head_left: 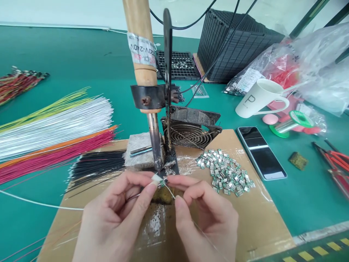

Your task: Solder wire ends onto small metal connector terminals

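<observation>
My left hand (120, 214) pinches a small connector piece (161, 181), white and green, between thumb and index finger. It is held just under the tip of a wooden-handled soldering iron (155, 145), which is clamped upright in a black stand. My right hand (204, 211) holds a thin solder wire (169, 190) between thumb and fingers, its upper end at the connector. A white wire (40, 202) runs in from the left to my left hand. Behind my fingers is a brown sponge (163, 196). Many small metal connectors (226, 171) lie piled on the cardboard (261, 225) to the right.
Wire bundles, white (54, 125), pink (60, 154) and black (98, 165), lie left. A fan (191, 127) stands behind the iron. On the right are a phone (261, 153), a mug (259, 98), a solder spool (291, 123) and pliers (336, 160). A black crate (234, 43) stands behind.
</observation>
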Available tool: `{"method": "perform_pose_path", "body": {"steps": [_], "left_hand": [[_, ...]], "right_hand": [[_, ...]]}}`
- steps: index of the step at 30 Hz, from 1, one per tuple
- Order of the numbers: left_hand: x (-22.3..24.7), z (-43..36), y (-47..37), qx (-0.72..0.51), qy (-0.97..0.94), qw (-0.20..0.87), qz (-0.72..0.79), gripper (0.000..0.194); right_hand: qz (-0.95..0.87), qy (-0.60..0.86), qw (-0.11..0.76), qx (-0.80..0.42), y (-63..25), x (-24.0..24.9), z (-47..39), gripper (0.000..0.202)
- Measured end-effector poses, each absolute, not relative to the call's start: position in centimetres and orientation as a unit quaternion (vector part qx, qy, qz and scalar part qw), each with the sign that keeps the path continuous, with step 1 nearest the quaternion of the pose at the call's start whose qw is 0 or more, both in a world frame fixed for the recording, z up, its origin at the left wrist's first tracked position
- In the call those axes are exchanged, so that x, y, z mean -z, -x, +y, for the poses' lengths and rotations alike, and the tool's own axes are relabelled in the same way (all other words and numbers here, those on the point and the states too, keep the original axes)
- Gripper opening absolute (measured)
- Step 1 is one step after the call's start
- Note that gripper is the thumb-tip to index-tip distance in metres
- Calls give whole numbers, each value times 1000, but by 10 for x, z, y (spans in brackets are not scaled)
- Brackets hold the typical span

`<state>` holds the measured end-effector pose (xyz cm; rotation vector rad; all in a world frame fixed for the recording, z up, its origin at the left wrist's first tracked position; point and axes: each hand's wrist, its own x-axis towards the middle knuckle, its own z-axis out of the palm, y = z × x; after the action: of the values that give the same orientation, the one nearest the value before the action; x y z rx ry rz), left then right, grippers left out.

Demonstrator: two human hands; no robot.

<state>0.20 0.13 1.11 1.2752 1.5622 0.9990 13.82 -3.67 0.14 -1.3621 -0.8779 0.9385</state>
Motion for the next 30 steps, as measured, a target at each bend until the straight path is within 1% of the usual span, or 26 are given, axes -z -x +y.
{"method": "perform_pose_path", "body": {"steps": [3,7,9,13,20,27,30], "left_hand": [[-11,1,-4,-409,-513,427,622,25],[-10,-3,-7,-435,-525,396,615,16],[-9,-5,-8,-437,-531,390,612,13],[-6,-8,-9,-442,-529,380,617,11],[4,-14,-4,-415,-556,343,634,12],[8,-17,-4,-414,-560,333,636,12],[5,-17,-3,-409,-555,350,634,13]], "right_hand": [[-392,570,595,-409,-141,-1,-35,21],[-427,552,589,-407,-148,-1,-28,19],[-443,569,573,-390,-152,-2,-25,15],[-483,596,523,-371,-154,-3,-18,21],[-482,582,543,-366,-149,-7,-9,13],[-466,590,560,-348,-145,-1,-11,21],[-475,591,564,-327,-143,2,-14,23]]}}
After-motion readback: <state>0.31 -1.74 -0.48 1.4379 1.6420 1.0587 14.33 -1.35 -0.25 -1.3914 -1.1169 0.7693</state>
